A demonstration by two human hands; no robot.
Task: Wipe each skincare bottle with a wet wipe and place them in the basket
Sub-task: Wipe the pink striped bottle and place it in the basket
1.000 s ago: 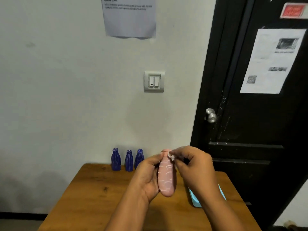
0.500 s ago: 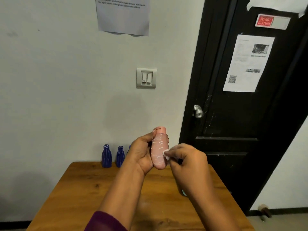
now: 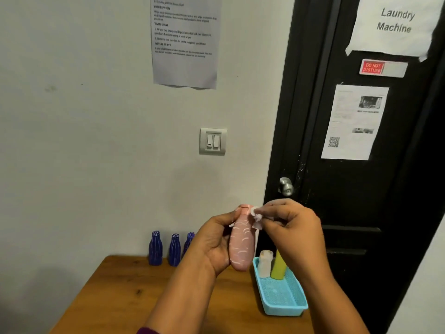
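Note:
My left hand (image 3: 212, 244) grips a pink bottle (image 3: 241, 247) with white curved marks, held upright above the wooden table (image 3: 125, 297). My right hand (image 3: 291, 227) pinches a small white wet wipe (image 3: 256, 216) against the bottle's neck, just under its cap. A light blue basket (image 3: 281, 307) sits on the table's right side, below my right wrist. In it stand a cream bottle (image 3: 265, 262) and a yellow-green bottle (image 3: 278, 266). Three dark blue ribbed bottles (image 3: 155, 249) stand in a row at the table's back edge by the wall; the rightmost is partly hidden behind my left hand.
A white wall with a light switch (image 3: 213, 141) and a taped paper rises behind the table. A black door (image 3: 361, 165) with a metal knob (image 3: 286, 186) and paper signs stands at the right, close to the basket.
The wipe in my right hand has gone from the bottle's cap down to its side and back up to the neck. The camera shifted, so the basket with two bottles now shows.

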